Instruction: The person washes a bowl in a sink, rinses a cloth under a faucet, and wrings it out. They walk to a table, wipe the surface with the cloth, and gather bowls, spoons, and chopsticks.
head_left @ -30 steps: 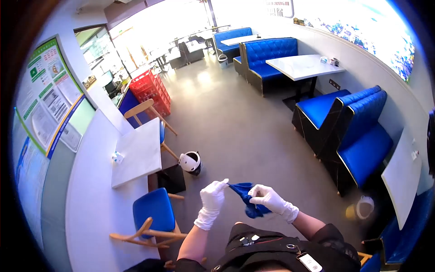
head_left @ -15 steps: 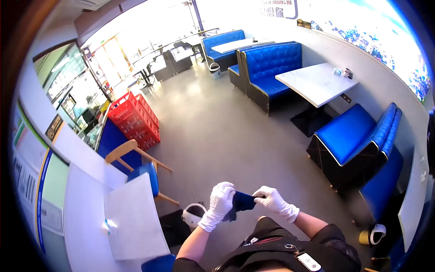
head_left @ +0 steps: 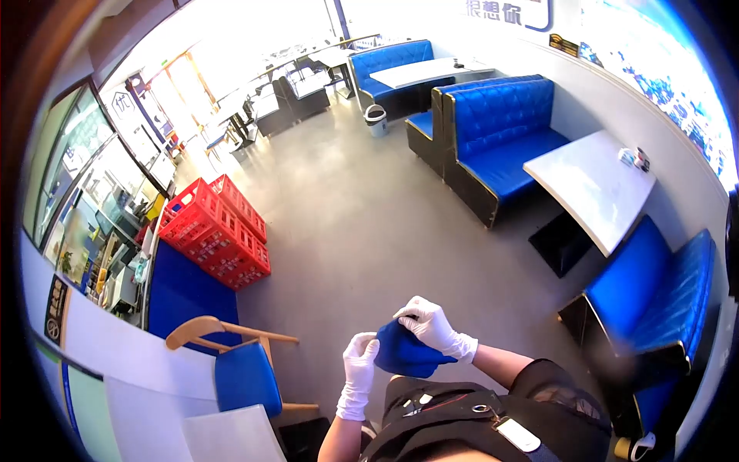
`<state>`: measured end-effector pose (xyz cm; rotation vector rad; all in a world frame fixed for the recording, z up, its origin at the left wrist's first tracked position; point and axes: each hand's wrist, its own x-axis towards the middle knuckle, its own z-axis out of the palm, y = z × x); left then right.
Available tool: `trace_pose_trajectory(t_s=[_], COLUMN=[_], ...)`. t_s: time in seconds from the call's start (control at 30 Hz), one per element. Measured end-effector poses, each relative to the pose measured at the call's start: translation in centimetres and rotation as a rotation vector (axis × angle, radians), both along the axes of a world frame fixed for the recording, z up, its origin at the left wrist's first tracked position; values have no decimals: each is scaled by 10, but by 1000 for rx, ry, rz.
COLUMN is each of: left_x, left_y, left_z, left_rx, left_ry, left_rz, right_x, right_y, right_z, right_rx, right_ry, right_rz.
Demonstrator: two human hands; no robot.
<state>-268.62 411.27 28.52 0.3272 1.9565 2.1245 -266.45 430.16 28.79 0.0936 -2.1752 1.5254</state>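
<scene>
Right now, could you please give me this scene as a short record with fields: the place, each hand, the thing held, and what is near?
place: dining room with grey floor
left hand: white glove, left hand grips the left edge of the blue cloth
right hand: white glove, right hand pinches the cloth's top
cloth: bunched between both hands, in front of the chest
near left: blue wooden chair, red crates
near right: blue booth seats, white table
</scene>
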Motion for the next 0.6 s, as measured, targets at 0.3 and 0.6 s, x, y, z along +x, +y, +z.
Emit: trace_pose_trajectory(t_s=[0.3, 0.6], left_x=[-338, -662], left_y=[23, 97], left_z=[-78, -96], left_rx=[-426, 913], left_ry=[464, -711], left_rz=[-9, 7], right_x=[-305, -622], right_y=[26, 16], right_z=[-6, 7], right_rx=[-362, -407], right_ry=[-431, -458], right_rz=[227, 713])
